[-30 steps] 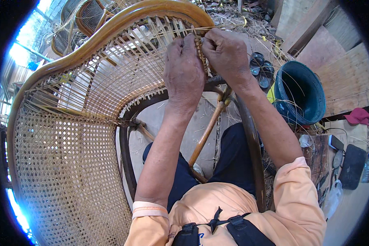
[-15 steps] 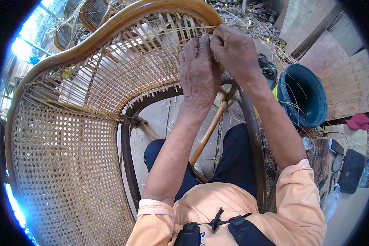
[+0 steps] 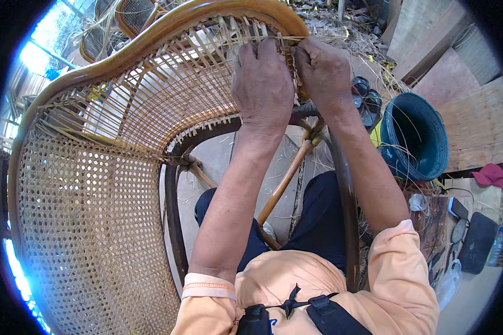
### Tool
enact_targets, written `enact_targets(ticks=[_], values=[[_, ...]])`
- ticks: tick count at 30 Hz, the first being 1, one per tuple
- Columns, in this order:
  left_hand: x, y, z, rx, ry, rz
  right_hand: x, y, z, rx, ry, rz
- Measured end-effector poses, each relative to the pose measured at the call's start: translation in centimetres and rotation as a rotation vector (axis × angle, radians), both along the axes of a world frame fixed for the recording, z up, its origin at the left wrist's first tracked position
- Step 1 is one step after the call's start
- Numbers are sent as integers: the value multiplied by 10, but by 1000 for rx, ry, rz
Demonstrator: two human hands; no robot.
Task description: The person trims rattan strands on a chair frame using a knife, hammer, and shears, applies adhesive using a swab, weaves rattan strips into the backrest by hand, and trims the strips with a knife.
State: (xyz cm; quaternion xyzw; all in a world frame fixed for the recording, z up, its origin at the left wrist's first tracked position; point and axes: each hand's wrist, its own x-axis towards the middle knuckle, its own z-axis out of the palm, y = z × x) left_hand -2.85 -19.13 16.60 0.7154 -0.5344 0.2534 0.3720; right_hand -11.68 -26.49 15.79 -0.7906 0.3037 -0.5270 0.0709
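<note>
Works at a loose cane weave (image 3: 179,84) on a curved chair, in the upper middle of the frame, inside its glossy brown rim (image 3: 282,17). Sets the left hand (image 3: 262,84) over the weave's right end, back toward the camera, fingers bent, tips hidden among the strands. Holds the right hand (image 3: 324,72) just beside it, curled into a loose fist with the thumb side toward the left hand, close under the rim. Has a narrow gap between the two. Cannot tell, with fingertips hidden, what either hand pinches. Slants the left forearm up from the lower middle, leaning slightly right; angles the right forearm up and leftward from the lower right, elbow bent near the peach sleeve (image 3: 402,251). Has a finer cane panel (image 3: 89,206) at the left, a wooden rung (image 3: 285,178) at the centre, and a blue-green bucket (image 3: 397,159) right of the right forearm.
</note>
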Motion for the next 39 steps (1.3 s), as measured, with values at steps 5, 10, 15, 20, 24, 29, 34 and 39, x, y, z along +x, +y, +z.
enact_targets(ticks=[5,10,15,20,24,29,34,39], values=[[0,-9,-2,-187,151,-64,-3,0,-5,-57,-42,54],[1,-15,-7,-303,30,-21,-8,-9,-7,-106,7,147],[6,-16,-14,-333,58,-21,-5,-16,-11,-256,51,101],[4,-6,-11,-424,194,-58,-16,-13,-15,-58,-56,211],[-3,8,-13,-396,253,-96,-18,-9,-10,-28,-63,206],[-7,17,-13,-294,138,-243,-35,-9,-3,25,-42,168],[-5,19,-3,-191,80,-270,-34,-18,4,-323,-119,-36],[-11,20,7,-36,550,-332,-28,-16,9,-66,-34,45]])
